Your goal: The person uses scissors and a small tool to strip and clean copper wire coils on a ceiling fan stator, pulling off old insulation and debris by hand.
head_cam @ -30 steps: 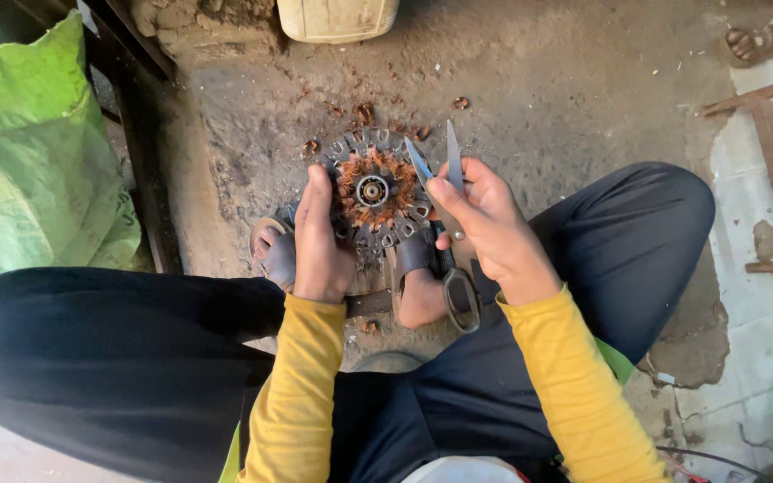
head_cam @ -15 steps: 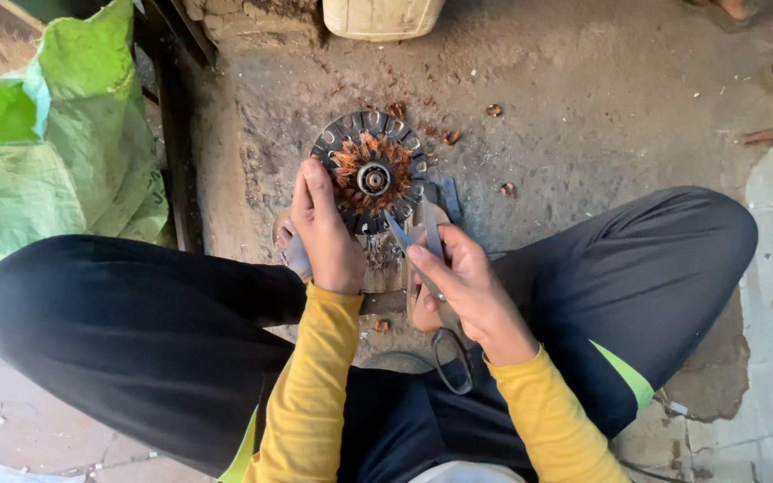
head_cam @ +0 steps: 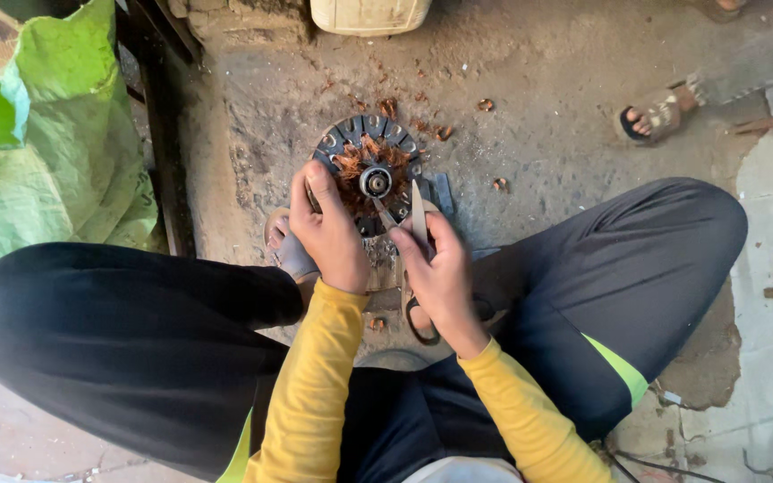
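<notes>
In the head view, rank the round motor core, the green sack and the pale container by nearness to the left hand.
From the left hand:
1. Round motor core, touching its fingers.
2. Green sack, far left.
3. Pale container, at the top edge; close to the sack's distance, so the order is uncertain.

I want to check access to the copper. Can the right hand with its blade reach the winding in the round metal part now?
Probably yes: the right hand points its blade at the copper winding, and the left hand grips only the near rim.

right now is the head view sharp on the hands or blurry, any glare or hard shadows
Head view: left hand, right hand and the round motor stator are sharp; light is soft and even, no glare, only faint shadows; wide-angle lens bows the edges, stretching the green sack.
</notes>
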